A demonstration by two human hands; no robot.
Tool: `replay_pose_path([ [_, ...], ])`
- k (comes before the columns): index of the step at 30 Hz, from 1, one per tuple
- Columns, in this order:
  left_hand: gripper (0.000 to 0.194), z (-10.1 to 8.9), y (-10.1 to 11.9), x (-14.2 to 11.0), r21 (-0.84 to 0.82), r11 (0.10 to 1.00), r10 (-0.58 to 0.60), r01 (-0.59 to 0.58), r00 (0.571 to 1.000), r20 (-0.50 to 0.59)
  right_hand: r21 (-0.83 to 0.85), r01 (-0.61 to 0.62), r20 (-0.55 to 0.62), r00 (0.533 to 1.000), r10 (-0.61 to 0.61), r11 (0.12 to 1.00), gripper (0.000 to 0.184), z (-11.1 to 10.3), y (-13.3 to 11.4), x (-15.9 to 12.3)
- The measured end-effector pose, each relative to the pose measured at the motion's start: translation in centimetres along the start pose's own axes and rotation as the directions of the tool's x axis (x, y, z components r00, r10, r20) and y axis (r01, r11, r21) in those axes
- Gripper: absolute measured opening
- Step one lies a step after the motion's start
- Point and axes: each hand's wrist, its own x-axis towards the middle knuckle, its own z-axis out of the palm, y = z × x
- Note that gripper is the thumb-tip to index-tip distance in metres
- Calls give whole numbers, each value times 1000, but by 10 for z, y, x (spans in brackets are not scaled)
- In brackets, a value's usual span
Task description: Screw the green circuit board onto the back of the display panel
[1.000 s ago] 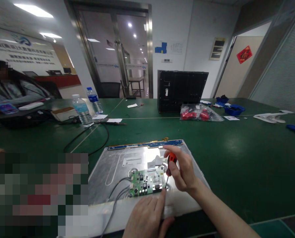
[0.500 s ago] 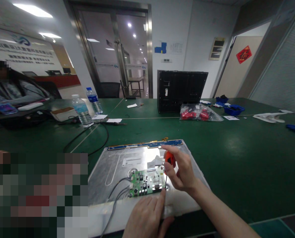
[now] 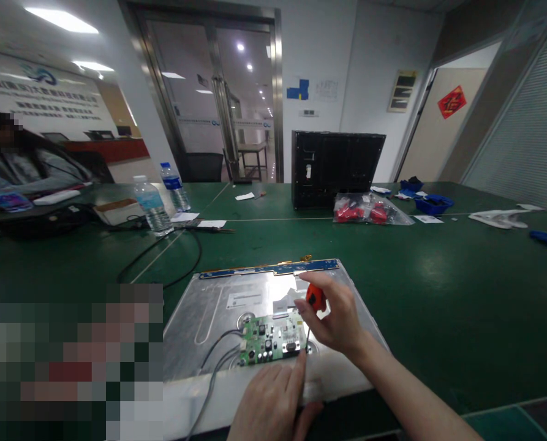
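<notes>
A small green circuit board (image 3: 275, 337) lies on the metal back of a flat display panel (image 3: 213, 306). My right hand (image 3: 340, 312) has its fingers loosely curled around the orange handle of a screwdriver (image 3: 316, 296). The screwdriver stands nearly upright, its thin shaft reaching down to the board's right edge. Its tip is too small to make out. My left hand (image 3: 266, 398) rests on the panel's near edge, fingers stretched out, the index fingertip at the board's lower right corner beside the shaft. Grey cables (image 3: 215, 367) run from the board's left side.
A blue circuit strip (image 3: 273, 269) borders the panel's far edge. Beyond stand a black monitor housing (image 3: 337, 165), a plastic bag of red parts (image 3: 369, 209) and blue trays (image 3: 433, 203). Water bottles (image 3: 152, 205) and a black cable (image 3: 197, 257) are left. A person (image 3: 25, 153) sits far left.
My right thumb and fingers have shifted around the screwdriver's handle, leaving more of it showing. The left hand and board stay put. Another hand at the left edge has left view.
</notes>
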Motion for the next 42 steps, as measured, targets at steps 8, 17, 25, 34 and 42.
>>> replay_pose_path([
  [8,43,-1,-1,1,-2,1000,7,-7,1000,1,45,-27,38,999,26,999,37,-5,0,-1],
  [17,37,4,-2,-5,-45,999,-20,21,1000,16,-4,9,-43,999,-9,1000,18,1,0,0],
  [25,39,4,-2,-6,-50,998,-25,26,1000,17,2,0,-4,1000,0,1000,28,-6,-3,1],
  [34,40,2,-1,-2,-33,999,-14,13,1000,-21,-44,16,-59,998,-18,999,14,1,0,1],
  [42,39,4,-2,-5,-47,999,-12,11,1000,-2,43,27,-8,1000,-26,999,22,-6,-3,2],
])
